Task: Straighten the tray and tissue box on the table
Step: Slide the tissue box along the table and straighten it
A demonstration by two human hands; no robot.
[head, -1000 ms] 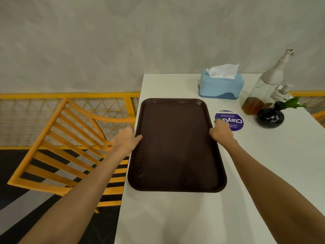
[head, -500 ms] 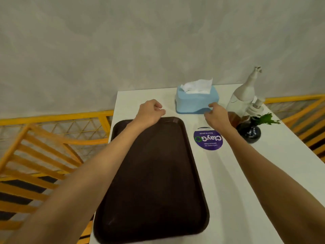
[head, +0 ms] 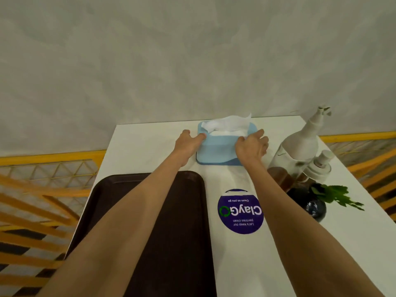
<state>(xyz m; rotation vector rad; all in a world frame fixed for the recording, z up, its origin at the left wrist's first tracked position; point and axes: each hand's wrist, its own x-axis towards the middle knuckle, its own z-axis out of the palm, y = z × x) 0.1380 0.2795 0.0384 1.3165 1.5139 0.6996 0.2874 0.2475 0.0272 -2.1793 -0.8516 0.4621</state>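
Observation:
A light blue tissue box with a white tissue sticking out of its top stands at the far end of the white table, close to the wall. My left hand presses against the box's left side and my right hand grips its right side, so both hold it. A dark brown tray lies lengthwise along the table's left side, nearer to me, and my left forearm crosses over it.
A round purple sticker is on the table beside the tray. At the right stand a white-necked bottle of brown liquid, a small pump bottle and a black vase with green leaves. Yellow chair and railing are at the left.
Both hands left the tray's sides, reached forward and now hold the tissue box at its two sides. The camera has moved closer to the far end of the table.

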